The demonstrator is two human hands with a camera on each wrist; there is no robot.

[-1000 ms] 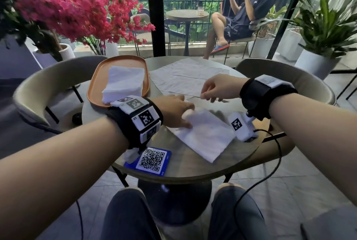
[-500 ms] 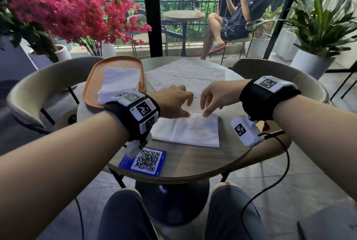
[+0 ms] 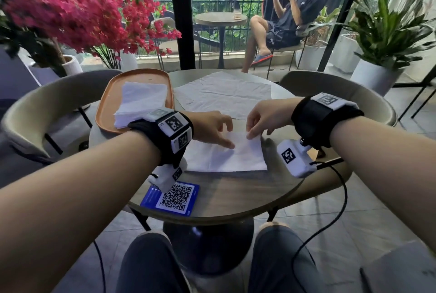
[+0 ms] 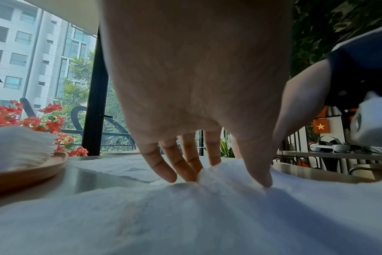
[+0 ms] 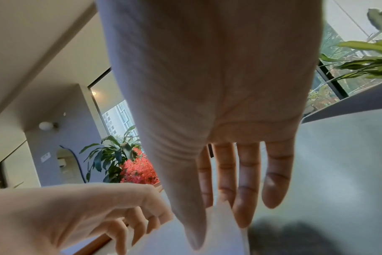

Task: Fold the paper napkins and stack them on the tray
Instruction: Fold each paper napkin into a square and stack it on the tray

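Note:
A white paper napkin (image 3: 226, 158) lies flat on the round table (image 3: 236, 193) in front of me. My left hand (image 3: 227, 136) is at its far edge: the thumb lies on the sheet while the fingers pinch a small raised ridge of paper, seen close in the left wrist view (image 4: 227, 179). My right hand (image 3: 256, 135) pinches the far right corner between thumb and fingers, and the corner stands up between them (image 5: 218, 231). An orange tray (image 3: 106, 108) at the left holds a stack of folded napkins (image 3: 141, 101).
Unfolded napkins (image 3: 224, 94) are spread at the back of the table. A blue QR card (image 3: 174, 198) sits near the front edge. Beige chairs (image 3: 47, 108) (image 3: 354, 94) flank the table. A person sits beyond the glass.
The napkin went from lying diagonally to lying square in front of me. Both hands came together at its far edge and now pinch it.

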